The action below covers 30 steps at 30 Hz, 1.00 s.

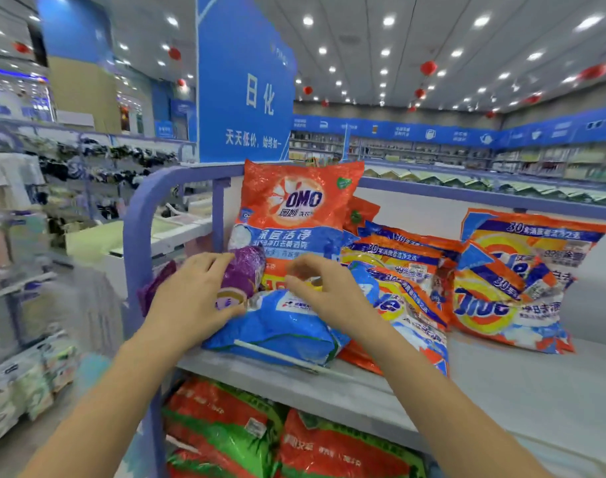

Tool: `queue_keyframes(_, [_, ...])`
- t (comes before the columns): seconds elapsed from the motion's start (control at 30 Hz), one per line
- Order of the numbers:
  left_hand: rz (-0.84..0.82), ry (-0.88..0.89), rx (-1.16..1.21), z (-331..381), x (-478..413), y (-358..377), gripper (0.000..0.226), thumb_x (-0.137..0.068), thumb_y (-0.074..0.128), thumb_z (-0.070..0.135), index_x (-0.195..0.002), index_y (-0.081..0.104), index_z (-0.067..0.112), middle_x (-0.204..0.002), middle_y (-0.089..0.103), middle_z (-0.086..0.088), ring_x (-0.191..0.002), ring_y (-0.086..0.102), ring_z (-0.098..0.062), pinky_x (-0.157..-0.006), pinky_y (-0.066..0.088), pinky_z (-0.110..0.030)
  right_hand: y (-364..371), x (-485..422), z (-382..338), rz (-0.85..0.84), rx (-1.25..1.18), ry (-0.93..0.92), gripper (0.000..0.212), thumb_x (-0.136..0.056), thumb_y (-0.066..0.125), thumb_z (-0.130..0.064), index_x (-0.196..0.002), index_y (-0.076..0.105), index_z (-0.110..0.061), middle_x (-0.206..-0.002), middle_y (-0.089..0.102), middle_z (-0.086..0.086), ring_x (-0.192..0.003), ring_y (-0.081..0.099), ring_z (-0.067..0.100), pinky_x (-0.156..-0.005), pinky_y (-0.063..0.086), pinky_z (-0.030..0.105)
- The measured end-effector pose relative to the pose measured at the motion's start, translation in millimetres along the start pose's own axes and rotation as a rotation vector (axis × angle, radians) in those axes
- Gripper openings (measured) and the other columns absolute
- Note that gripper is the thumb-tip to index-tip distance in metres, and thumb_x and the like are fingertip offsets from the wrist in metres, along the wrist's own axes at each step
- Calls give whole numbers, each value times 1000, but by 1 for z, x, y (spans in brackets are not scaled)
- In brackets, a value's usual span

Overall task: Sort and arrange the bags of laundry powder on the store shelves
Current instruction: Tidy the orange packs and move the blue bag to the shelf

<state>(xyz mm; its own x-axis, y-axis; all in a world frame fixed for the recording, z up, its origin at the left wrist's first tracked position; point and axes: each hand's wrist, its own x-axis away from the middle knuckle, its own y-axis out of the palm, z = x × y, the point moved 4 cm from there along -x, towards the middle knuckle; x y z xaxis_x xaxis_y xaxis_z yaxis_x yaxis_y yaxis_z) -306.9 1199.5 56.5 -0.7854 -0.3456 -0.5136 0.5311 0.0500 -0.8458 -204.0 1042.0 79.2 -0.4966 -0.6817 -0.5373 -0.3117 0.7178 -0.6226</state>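
A purple laundry-powder bag lies at the left end of the top shelf, gripped by the left hand. The right hand curls over a blue bag, its hold unclear. Tugging either could topple the upright OMO bag behind.

Place: a shop, a large self-service store.
Shelf: a grey shelf in a blue frame, stocked with an OMO bag, Tide bags and, one level lower, red-green bags.
Sign: a blue sign with white Chinese characters stands above the shelf.
Back wall: long shelves of goods under a blue banner with white icons.
Left aisle: racks of small dark and pale goods, and stacked packs.
Ceiling: rows of round lights and hanging red lanterns.
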Motion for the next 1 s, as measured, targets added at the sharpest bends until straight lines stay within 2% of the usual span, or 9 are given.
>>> queue_keyframes(0.07, [-22,-8,-148,-3,-5,8,82,-82,64,52,-146,31,13,-146,39,-5,-135,33,-22,-107,33,-32,13,1,-1,-107,29,-18,26,-90,62,-25,-109,64,-8,-105,67,2,-96,59,9,-81,41,13])
queue_keyframes(0.13, [16,-32,-243,-5,-8,10,75,-85,63,46,-145,34,11,-143,43,-9,-130,40,-25,-103,37,-34,17,2,1,-160,69,-33,29,-88,64,-29,-111,65,-11,-109,66,0,-99,56,7,-85,39,14])
queue_keyframes(0.27, [128,29,-243,-2,-19,4,36,-77,75,16,-109,66,2,-92,69,-18,-87,63,-38,-76,46,-45,14,8,9,-208,98,-36,31,-82,70,-29,-111,65,-16,-113,64,-4,-104,55,8,-90,42,21])
queue_keyframes(0.43, [264,40,-71,6,-31,-27,13,-83,69,14,-88,66,2,-79,69,-19,-76,63,-40,-65,47,-43,14,13,16,-164,69,-38,24,-83,70,-25,-106,67,-19,-112,64,-8,-101,56,2,-82,41,8])
queue_keyframes(0.57, [499,110,88,15,-36,-67,11,-85,68,15,-92,70,8,-77,70,-17,-73,64,-39,-62,48,-41,6,12,22,-9,-74,90,28,-89,63,-27,-113,61,-14,-111,65,-1,-102,60,8,-90,50,27])
queue_keyframes(0.7, [695,200,417,39,-39,-115,13,-86,68,19,-88,69,7,-73,68,-8,-66,60,-25,-59,43,-31,-18,8,13,112,-334,152,53,-86,62,-40,-132,41,-24,-129,53,-4,-117,52,8,-92,46,22])
queue_keyframes(0.77, [662,249,542,57,-45,-130,11,-86,67,20,-81,66,9,-72,65,0,-66,58,-16,-61,43,-29,-43,4,-2,164,-430,90,65,-83,59,-50,-138,36,-24,-132,50,-9,-117,50,-2,-91,43,14])
queue_keyframes(0.87, [446,335,697,88,-53,-132,20,-84,70,15,-69,60,24,-66,61,10,-62,57,-4,-60,43,-24,-91,4,-24,235,-432,27,50,-79,58,-46,-123,53,-22,-117,63,-11,-101,60,-6,-79,48,11])
queue_keyframes(1.0, [233,489,715,133,-52,-106,10,-83,72,16,-81,71,7,-73,70,-2,-68,65,-11,-64,50,-32,-122,18,-28,173,-390,73,25,-75,61,-41,-92,66,-24,-80,74,-12,-74,69,3,-61,50,13])
